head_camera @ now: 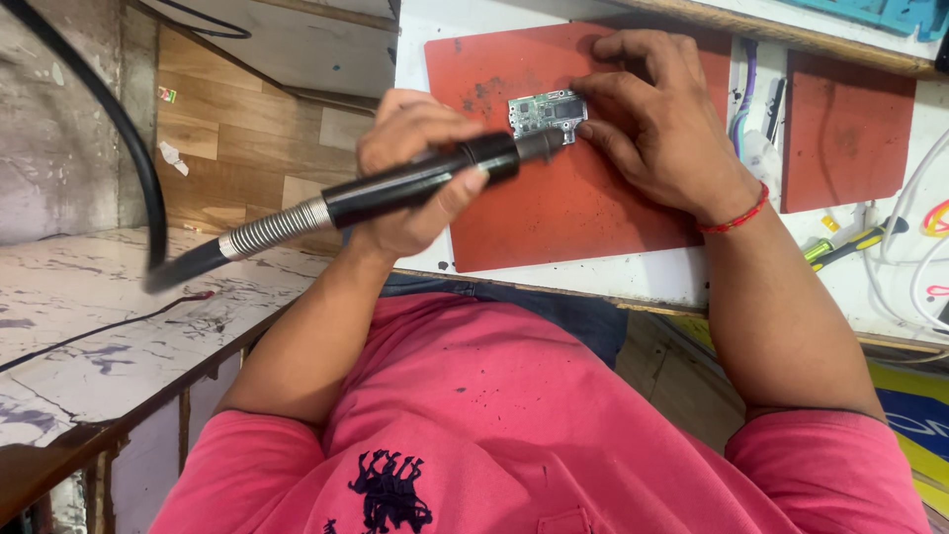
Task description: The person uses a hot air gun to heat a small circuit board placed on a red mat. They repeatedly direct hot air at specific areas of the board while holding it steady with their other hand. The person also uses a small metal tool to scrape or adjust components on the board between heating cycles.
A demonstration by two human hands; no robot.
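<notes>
Head view: left hand [420, 173] wrapped around black rotary handpiece [415, 183], tip at 9 o'clock edge of circuit board [547, 112]; right hand [657, 119] fingertips pressing board onto red mat [554, 213]. Best keep pressure light, board pinned flat.

Glossy black plastic handpiece [415, 183], coiled metal spring collar [275, 227], matt red rubber mat [554, 213].

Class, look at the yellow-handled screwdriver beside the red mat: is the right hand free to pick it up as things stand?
Probably not right away: the right hand is pressing the circuit board onto the red mat. The screwdriver lies uncovered near that wrist.

Pink polo shirt [514, 415] w/ dark emblem, red wrist thread [736, 220].
</notes>
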